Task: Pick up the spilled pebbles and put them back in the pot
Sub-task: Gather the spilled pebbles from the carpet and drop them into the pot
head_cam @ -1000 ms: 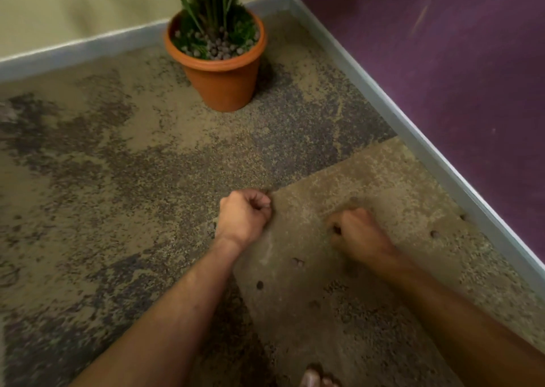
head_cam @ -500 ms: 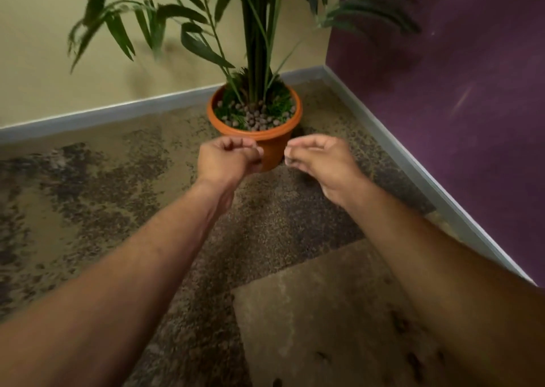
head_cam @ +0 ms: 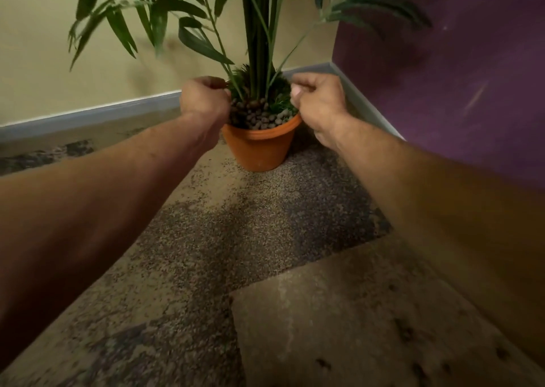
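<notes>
1. Both my hands are up at the terracotta pot [head_cam: 259,148], which sits on the carpet [head_cam: 206,239] in the corner where the cream wall meets the purple wall [head_cam: 442,77].
2. My left hand [head_cam: 205,100] is curled into a loose fist at the pot's left rim, fingers [head_cam: 216,83] tucked in. Can't tell if anything's inside it.
3. My right hand [head_cam: 320,103] is at the right rim, fingers pinched together toward the plant [head_cam: 259,33]. Whatever it's got, if anything, is hidden.
4. The pot's top is packed with grey-brown pebbles [head_cam: 259,120] around the green stems.
5. A few dark specks [head_cam: 405,332] lie on the lighter carpet tile near me at bottom right. Probably spilled pebbles, too blurry to say.
6. No labels or writing I can read anywhere.
</notes>
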`<state>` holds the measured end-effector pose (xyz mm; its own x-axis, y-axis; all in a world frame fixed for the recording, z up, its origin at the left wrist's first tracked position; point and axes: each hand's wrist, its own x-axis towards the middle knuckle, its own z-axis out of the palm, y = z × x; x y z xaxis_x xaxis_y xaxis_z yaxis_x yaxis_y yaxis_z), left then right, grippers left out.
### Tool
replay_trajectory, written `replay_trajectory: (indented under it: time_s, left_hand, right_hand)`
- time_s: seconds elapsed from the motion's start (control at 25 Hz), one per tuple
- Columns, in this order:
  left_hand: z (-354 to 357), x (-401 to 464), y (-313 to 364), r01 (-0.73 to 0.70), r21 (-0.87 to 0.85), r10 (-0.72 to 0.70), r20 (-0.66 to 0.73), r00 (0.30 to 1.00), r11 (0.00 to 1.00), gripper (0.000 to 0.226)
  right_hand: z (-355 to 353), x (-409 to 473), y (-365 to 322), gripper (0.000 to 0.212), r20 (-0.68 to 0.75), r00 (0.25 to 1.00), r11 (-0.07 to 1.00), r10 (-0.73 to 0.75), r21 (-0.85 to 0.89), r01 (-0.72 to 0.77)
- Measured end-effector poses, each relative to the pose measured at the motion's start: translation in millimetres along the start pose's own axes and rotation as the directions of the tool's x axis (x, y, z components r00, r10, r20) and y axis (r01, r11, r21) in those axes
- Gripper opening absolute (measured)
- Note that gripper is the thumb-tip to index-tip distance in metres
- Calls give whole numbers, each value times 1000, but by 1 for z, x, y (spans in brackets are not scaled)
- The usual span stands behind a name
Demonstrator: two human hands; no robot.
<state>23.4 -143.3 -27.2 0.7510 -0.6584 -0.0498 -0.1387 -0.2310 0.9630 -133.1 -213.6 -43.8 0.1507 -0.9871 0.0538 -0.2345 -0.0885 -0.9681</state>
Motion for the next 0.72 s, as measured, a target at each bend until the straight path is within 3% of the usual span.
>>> replay_trajectory:
  time_s: [0.12, 0.32, 0.4, 0.6, 0.72]
  left_hand:
    - [-18, -20, -16, -71, 7, 71, 37, 997, 997, 14]
    - [-54, -79, -75, -329, 287, 260, 251, 932, 900, 11]
    - [-67, -109, -104, -387, 340, 258, 367, 894, 857, 18]
    - [-95, -183, -185, -566, 417, 183, 667, 722, 711, 38]
    - [-109, -214, -217, -567, 501, 84, 697, 712, 654, 47]
  right_hand:
    - [-22, -18, 13, 24, -23, 1000, 998, 21, 57, -19]
    - [-62, -89, 45, 23, 50, 999, 997, -9, -74, 12]
    - [-78, -127, 60, 25, 137, 991, 986, -2, -165, 25]
    - [-145, -217, 107, 30, 271, 959, 909, 82, -414, 40]
    - [-182, -265, 136, 35, 300, 945, 728, 134, -677, 111]
